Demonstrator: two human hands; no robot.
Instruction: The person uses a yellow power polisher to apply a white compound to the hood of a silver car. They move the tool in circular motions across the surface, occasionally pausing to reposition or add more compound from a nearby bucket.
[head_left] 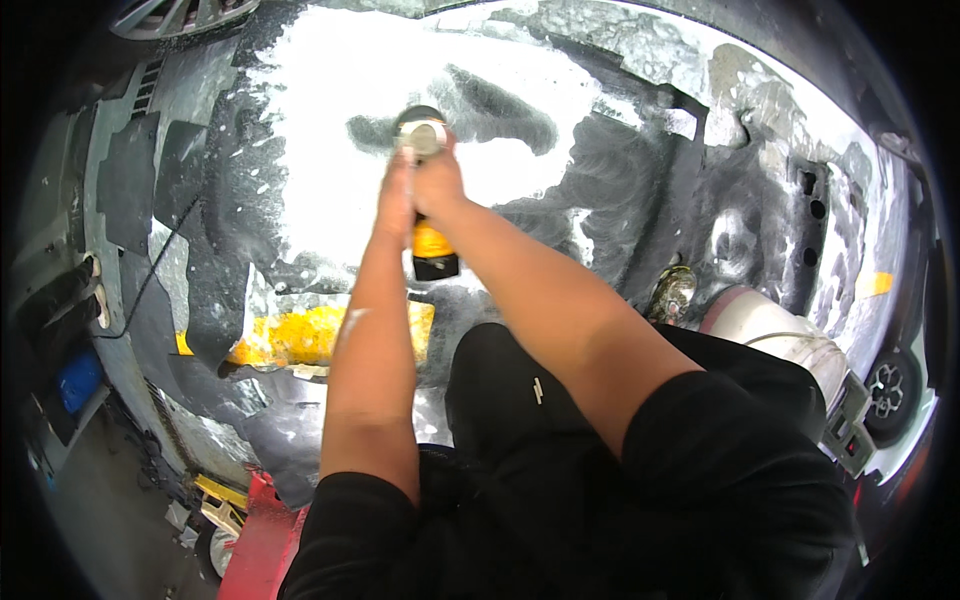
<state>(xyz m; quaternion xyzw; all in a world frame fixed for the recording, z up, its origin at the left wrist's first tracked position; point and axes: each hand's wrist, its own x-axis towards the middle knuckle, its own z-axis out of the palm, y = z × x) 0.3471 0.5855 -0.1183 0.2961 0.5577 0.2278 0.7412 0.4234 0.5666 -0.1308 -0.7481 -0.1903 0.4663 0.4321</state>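
Both my arms reach forward, and my hands close together around a handheld power tool (434, 242). It has a round silver-grey head at the far end and a yellow and black body toward me. My left hand (397, 195) wraps its left side. My right hand (438, 182) grips it from the right, just behind the head. Motion blurs the fingers a little. Beneath lies a dark surface (620, 190) smeared with white dust, with a glaring white patch (330, 90) around the tool. Where the tool's working face touches is hidden.
A worn yellow strip (300, 335) crosses the surface before me. A patterned shoe (674, 290) and a rounded off-white object (780, 335) are to the right. A car wheel (888, 390) stands far right, another person's shoes (100, 300) at left, a red object (262, 540) lower left.
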